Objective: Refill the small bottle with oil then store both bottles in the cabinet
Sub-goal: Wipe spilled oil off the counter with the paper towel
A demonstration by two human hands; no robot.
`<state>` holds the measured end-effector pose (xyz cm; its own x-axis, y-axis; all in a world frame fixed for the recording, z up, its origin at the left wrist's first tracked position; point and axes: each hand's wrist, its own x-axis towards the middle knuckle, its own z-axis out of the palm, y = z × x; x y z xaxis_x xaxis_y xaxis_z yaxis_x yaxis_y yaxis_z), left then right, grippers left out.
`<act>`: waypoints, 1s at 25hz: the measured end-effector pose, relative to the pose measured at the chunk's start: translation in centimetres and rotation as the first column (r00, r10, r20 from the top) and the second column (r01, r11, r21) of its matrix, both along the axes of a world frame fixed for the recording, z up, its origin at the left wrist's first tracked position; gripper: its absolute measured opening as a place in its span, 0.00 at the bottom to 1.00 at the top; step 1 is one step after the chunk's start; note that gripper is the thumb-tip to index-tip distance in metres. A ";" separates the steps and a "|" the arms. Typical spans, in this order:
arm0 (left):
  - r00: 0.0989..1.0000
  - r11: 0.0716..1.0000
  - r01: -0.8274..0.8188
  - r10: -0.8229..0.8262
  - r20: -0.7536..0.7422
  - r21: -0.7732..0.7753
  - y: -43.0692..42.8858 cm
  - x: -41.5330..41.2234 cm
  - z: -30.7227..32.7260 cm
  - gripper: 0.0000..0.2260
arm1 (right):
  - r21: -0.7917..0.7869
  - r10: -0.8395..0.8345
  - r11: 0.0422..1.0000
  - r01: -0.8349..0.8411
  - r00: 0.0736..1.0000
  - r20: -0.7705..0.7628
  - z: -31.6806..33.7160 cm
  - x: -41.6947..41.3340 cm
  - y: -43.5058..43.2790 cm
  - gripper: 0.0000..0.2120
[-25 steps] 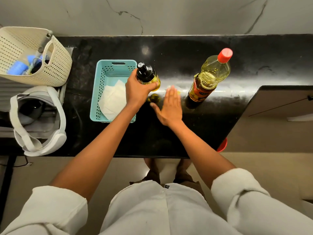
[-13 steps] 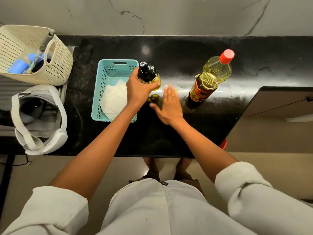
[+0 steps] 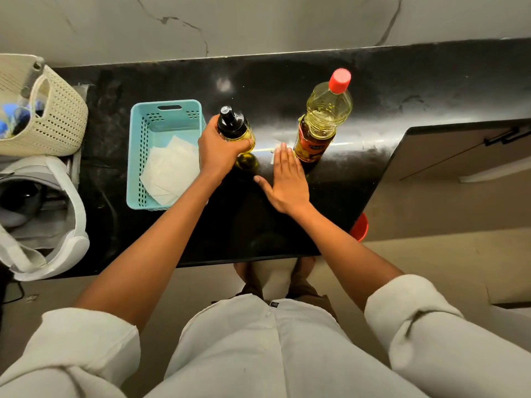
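Refilling looks finished; my left hand [image 3: 219, 152] has a closed grip on the capped small bottle [image 3: 235, 130]; my right hand [image 3: 287, 182] lies flat, open on the surface [image 3: 373, 81] beside the large bottle [image 3: 321, 122]; next, probably carrying both to the cabinet.

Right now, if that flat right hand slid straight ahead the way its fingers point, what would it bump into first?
Probably the big oil bottle: the right hand lies flat on the counter, fingertips almost at its base. Depth is unclear; it might slip just left of it.
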<state>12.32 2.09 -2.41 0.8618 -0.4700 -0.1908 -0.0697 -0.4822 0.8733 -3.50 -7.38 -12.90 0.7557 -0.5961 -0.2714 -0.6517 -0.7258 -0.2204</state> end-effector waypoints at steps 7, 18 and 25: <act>0.999 1.000 0.015 -0.016 0.030 0.020 -0.3 0.9 0.1 0.23 | 0.091 0.209 0.972 -0.215 0.975 0.072 0.8 1.6 10.1 0.48; 0.999 0.999 0.033 -0.033 0.003 0.018 0.3 -0.9 -2.8 0.28 | 0.007 -0.414 0.910 0.414 0.910 -0.037 0.6 -10.4 0.3 0.51; 0.997 0.997 0.066 -0.067 0.038 0.049 -0.2 -0.4 -2.7 0.28 | 0.103 0.334 0.936 -0.338 0.941 0.050 0.4 -2.5 14.8 0.46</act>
<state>11.90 1.92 -5.10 0.8362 -0.5178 -0.1805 -0.1372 -0.5163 0.8453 -5.98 7.44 -12.46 0.9159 -0.2743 -0.2929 -0.3655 -0.8718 -0.3263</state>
